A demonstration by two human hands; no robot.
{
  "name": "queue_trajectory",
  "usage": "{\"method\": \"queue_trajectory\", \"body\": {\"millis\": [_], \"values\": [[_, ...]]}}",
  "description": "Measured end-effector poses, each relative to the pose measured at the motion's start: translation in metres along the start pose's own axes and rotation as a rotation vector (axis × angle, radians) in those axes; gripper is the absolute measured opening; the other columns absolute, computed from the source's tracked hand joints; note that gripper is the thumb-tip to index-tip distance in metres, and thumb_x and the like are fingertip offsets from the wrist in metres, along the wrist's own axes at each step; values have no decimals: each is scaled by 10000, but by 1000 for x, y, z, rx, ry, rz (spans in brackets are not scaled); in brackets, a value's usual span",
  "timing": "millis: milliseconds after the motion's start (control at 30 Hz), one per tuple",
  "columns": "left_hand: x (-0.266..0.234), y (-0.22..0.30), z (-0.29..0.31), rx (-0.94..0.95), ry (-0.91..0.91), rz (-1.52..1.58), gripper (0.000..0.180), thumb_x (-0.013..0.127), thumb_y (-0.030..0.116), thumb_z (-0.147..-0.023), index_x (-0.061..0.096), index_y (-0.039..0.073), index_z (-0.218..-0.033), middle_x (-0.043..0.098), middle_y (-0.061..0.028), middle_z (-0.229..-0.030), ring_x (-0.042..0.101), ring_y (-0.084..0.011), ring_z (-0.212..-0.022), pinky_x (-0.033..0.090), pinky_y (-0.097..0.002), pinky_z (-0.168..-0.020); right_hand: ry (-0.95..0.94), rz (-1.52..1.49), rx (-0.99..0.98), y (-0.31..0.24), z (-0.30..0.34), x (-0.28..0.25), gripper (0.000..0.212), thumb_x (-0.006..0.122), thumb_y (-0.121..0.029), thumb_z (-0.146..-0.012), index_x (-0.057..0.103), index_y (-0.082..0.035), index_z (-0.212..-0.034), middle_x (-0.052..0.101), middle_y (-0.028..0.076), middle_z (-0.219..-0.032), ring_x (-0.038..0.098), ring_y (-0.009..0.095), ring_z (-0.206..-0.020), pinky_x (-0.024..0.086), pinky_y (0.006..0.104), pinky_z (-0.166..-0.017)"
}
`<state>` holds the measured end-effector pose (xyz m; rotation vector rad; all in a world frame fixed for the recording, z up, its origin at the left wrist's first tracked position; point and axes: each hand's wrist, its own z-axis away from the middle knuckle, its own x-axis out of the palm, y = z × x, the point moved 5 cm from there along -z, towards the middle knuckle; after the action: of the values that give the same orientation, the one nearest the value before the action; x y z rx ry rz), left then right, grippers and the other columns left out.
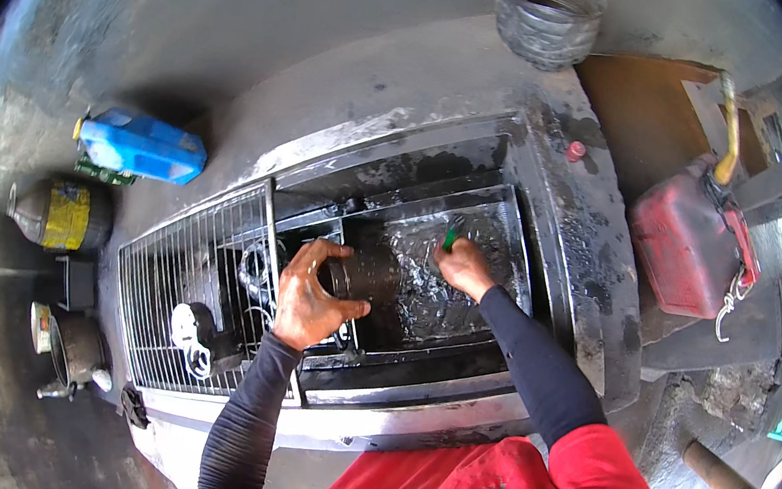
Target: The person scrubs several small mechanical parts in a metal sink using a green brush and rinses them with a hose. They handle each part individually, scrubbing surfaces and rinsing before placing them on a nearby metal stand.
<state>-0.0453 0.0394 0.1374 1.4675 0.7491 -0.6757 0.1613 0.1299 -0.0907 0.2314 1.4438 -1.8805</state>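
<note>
My left hand (308,295) is curved around the near-left end of a dark, hollow-looking cylinder (373,267), thumb and fingers on opposite sides of its rim. The cylinder lies tilted over a metal tray (515,225) of dark, rippling liquid. In my right hand (465,264) is a tool with a green handle (454,230); its working end is hidden, so I cannot tell its kind. That hand is low over the liquid, right of the cylinder. Both forearms wear dark sleeves.
A metal rack (199,246) at left carries pale metal parts (193,331). A blue jug (145,147) stands on the left ledge, a red jerrycan (684,243) at right. A cut-down grey container (548,20) sits at the back. A red cap (576,151) lies on the right ledge.
</note>
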Motion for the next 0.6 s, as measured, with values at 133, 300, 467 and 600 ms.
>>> {"method": "queue_trajectory", "body": {"millis": [133, 300, 467, 600], "values": [[-16, -14, -3, -167, 85, 130, 667, 966, 96, -538, 633, 25, -1112, 715, -115, -1030, 665, -188, -961, 532, -342, -893, -178, -1427, -38, -46, 23, 16, 154, 634, -161, -952, 686, -16, -946, 674, 57, -828, 639, 181, -655, 524, 329, -598], [-47, -23, -1, -274, 162, 24, 677, 985, 231, -528, 660, 44, -1092, 728, -122, -973, 696, -232, -914, 544, -354, -850, 118, -324, 1, -12, 19, 20, 211, 633, -233, -941, 667, -47, -847, 670, 68, -681, 615, 212, -577, 481, 379, -565], [-110, -43, 8, -324, 233, -70, 644, 938, 212, -546, 688, 58, -1120, 743, -137, -933, 709, -224, -862, 559, -351, -816, 79, 144, 187, 45, 19, 4, 480, 650, -446, -926, 716, 28, -960, 701, 297, -1017, 671, 454, -1012, 515, 494, -873], [-161, -83, 6, -347, 275, -325, 641, 917, 282, -531, 706, 92, -1106, 750, -130, -952, 725, -277, -898, 553, -380, -857, -119, 240, 239, 48, 31, -6, 455, 654, -431, -930, 719, 15, -997, 707, 281, -1031, 675, 443, -1016, 517, 490, -888]]}}
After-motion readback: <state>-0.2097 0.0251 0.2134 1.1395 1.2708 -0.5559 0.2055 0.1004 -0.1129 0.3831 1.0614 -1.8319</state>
